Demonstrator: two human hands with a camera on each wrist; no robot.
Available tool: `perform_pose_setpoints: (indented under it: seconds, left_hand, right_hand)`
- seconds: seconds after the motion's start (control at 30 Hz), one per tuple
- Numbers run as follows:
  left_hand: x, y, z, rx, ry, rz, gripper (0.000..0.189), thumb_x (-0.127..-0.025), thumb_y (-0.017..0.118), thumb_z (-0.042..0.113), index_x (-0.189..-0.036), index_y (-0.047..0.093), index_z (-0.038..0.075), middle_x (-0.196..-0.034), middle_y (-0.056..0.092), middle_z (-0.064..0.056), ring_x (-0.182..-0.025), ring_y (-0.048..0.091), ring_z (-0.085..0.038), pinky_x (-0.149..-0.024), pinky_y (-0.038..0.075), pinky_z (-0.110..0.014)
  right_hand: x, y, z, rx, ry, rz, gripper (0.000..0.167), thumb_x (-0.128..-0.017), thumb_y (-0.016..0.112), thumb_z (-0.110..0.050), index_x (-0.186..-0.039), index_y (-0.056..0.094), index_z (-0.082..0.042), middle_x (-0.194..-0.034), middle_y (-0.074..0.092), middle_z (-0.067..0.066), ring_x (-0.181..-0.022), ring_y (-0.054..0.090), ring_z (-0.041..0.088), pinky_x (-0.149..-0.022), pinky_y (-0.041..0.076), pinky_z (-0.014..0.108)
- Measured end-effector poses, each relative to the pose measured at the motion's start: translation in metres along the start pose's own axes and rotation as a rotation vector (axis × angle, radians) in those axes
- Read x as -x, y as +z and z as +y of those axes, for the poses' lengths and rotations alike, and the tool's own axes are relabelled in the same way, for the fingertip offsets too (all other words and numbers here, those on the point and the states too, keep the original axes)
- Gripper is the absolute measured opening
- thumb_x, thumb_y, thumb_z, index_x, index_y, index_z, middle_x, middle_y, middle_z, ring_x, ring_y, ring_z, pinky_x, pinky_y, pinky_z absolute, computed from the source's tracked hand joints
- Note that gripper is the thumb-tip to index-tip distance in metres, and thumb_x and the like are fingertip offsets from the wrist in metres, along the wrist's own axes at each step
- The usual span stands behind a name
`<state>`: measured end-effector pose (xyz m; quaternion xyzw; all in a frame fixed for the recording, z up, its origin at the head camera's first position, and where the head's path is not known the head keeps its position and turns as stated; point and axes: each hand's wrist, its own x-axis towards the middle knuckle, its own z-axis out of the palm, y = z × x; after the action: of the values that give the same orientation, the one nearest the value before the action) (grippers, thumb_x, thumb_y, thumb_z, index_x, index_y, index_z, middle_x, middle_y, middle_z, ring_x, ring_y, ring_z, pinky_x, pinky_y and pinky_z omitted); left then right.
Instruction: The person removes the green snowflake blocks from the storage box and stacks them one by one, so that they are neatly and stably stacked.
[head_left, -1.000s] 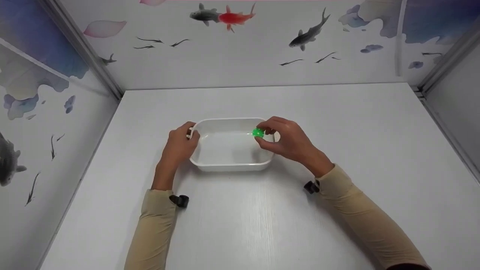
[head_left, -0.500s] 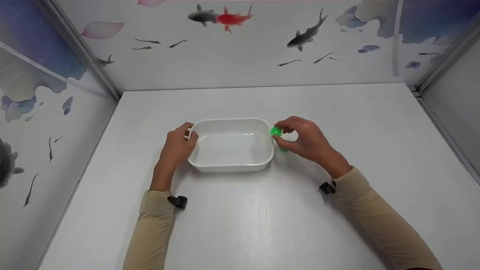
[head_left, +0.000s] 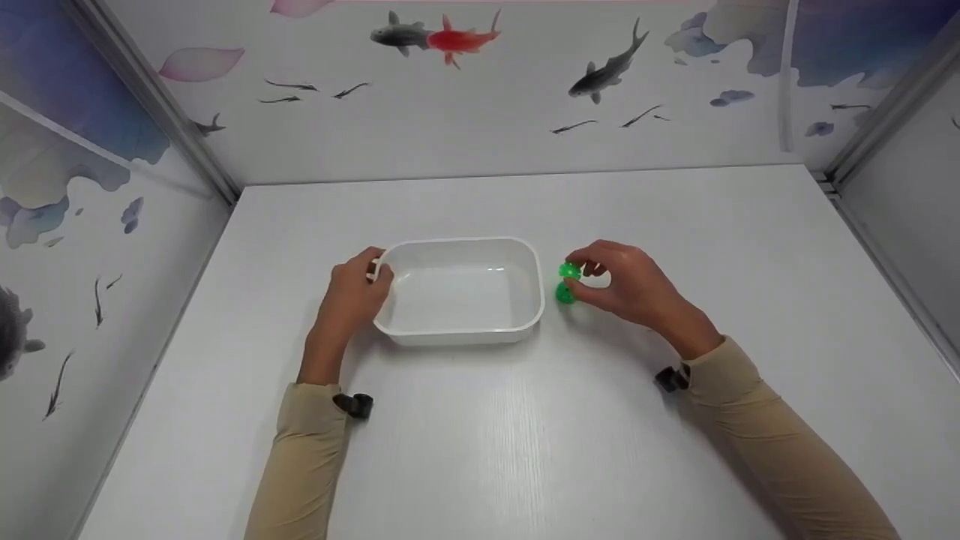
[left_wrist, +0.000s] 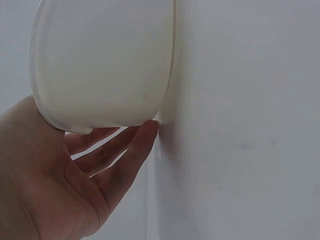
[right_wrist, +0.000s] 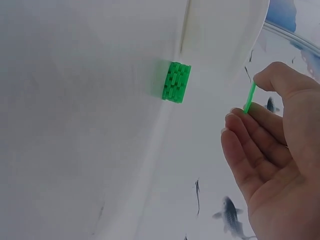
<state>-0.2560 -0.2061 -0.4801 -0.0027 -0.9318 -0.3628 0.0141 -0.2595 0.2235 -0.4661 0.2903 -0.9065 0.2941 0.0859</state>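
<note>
A white rectangular plastic tub (head_left: 457,330) with rounded corners stands upright on the table, nothing lying inside it. My left hand (head_left: 352,289) grips its left end, thumb over the rim and fingers against the outer wall (left_wrist: 107,65). Just off the tub's right end, my right hand (head_left: 637,281) pinches a thin green notched disc (right_wrist: 250,97) between thumb and fingertips. Beneath that disc in the head view, a short stack of green notched discs (head_left: 565,294) rests on the table; the right wrist view shows the stack (right_wrist: 176,82) from the side, with the held disc apart from it.
The white tabletop (head_left: 480,450) is bounded by a back wall (head_left: 480,135) and side walls printed with fish and leaves. A small black camera (head_left: 356,406) sits at the left cuff and another camera (head_left: 671,379) at the right cuff.
My right hand has moved right, from over the tub to above the green stack, carrying the disc. The stack, hidden before, now shows. The left hand keeps its grip on the tub.
</note>
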Motion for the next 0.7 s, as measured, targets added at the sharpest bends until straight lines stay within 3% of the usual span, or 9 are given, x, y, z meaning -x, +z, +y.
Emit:
perform_pose_setpoints:
  seconds: [0.33,0.7]
  left_hand:
    - [-0.0003,0.0005,0.002,-0.003,-0.034,-0.022,0.043,-0.113,0.049,0.032,-0.149,0.06,0.013,-0.133,0.071,-0.018,-0.117,0.072,-0.033,-0.099,0.06,-0.053]
    - [-0.0013,0.0019,-0.0003,-0.006,-0.037,-0.004,0.041,-0.112,0.05,0.032,-0.147,0.062,0.015,-0.13,0.073,-0.016,-0.115,0.073,-0.032,-0.098,0.06,-0.051]
  right_hand:
    - [-0.0033,-0.0002,0.0017,0.086,0.129,-0.181,0.033,-0.096,0.084,-0.031,-0.123,0.079,-0.013,-0.112,0.079,0.002,-0.102,0.072,0.023,-0.087,0.062,0.045]
    - [-0.0044,0.0036,0.0009,0.134,0.128,-0.239,0.032,-0.097,0.083,-0.029,-0.124,0.078,-0.013,-0.116,0.078,0.002,-0.106,0.071,0.023,-0.088,0.062,0.046]
